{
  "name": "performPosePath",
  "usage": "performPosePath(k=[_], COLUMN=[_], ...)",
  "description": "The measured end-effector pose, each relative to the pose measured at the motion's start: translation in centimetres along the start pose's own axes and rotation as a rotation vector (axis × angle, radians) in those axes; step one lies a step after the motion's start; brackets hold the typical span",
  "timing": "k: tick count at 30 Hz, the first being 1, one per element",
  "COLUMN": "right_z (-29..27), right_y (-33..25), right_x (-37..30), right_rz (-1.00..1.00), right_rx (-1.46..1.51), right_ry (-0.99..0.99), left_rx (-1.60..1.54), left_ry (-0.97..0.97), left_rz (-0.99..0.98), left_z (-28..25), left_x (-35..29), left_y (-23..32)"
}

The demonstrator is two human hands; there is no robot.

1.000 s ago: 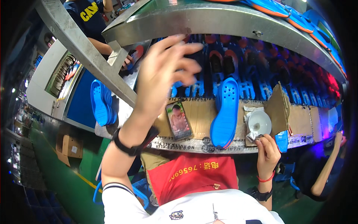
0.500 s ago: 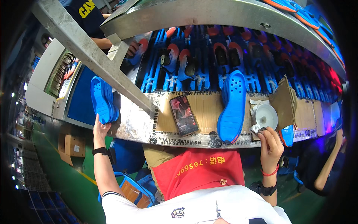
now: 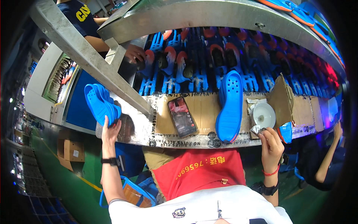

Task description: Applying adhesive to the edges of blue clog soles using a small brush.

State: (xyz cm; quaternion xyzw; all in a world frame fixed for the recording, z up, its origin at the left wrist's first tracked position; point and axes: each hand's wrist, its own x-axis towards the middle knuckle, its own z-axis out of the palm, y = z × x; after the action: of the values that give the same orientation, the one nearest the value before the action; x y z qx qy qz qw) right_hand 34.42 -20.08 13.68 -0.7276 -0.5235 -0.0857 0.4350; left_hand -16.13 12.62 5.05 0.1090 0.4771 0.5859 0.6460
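Note:
At the left end of the bench, my left hand (image 3: 111, 130) is closed on the near end of a stack of blue shoe soles (image 3: 99, 106), thumb on top. The stack is tilted and slightly fanned. On the right, the fingers of my right hand (image 3: 272, 143) are pinched together around a small dark thing I cannot make out. It is beside a crumpled white cloth (image 3: 256, 129) and a white bowl (image 3: 264, 115) with a little residue inside. Another pile of blue soles (image 3: 230, 112) lies mid-bench, between my hands.
A phone (image 3: 182, 117) lies on the cardboard-covered bench. A bent cardboard flap (image 3: 280, 102) stands by the bowl. A metal post (image 3: 89, 56) slants down near my left hand. Beyond run blue racks with shoe parts (image 3: 182, 67). A co-worker's hand (image 3: 135, 54) reaches in there.
My left hand has shifted right and slightly farther down with the soles, which now tilt and fan more. My right hand stays nearly in place. The co-worker's hand has moved slightly.

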Motion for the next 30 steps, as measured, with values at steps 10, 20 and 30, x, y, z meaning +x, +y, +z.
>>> performPosePath(k=[10,20,30], right_z=[2.0,2.1,2.0], right_y=[0.6,1.4,2.0], right_x=[0.4,-0.3,-0.6], right_rz=[0.012,0.007,0.035], right_rx=[0.019,0.013,0.018], right_ry=[-0.047,-0.053,-0.07], left_rx=[0.407,0.468,0.531], left_ry=[-0.238,-0.383,-0.362], left_rz=[0.114,0.027,0.153], left_z=[-8.0,0.9,6.0], left_x=[-17.0,-18.8,-16.7], left_y=[-7.7,-13.2,-15.6])
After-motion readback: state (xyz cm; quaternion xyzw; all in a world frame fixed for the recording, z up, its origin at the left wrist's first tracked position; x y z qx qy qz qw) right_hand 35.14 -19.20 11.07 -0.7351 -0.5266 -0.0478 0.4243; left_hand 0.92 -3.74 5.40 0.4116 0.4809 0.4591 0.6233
